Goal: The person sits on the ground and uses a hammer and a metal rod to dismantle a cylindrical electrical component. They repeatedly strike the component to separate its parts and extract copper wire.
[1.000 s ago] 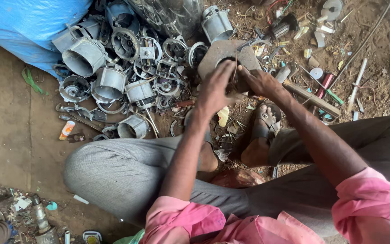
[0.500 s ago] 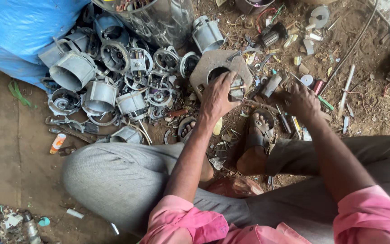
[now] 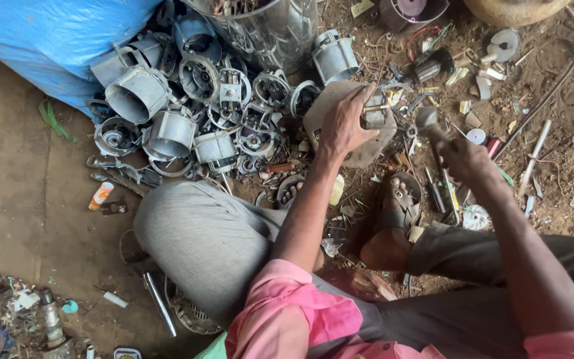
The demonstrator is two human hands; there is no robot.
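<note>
Littered dirt floor (image 3: 14, 199): left hand (image 3: 343, 123) pins a metal part (image 3: 375, 116), right hand (image 3: 466, 159) grips a hammer (image 3: 426, 119).

Head view: taken from above the seated person, faced steeply down.
Nearness: hands and ground (image 3: 14, 199) seen close.
Other views: none.

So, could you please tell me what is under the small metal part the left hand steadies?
The small metal part rests on a flat grey stone slab. The left hand covers part of the slab; beneath it cannot be seen.
</note>
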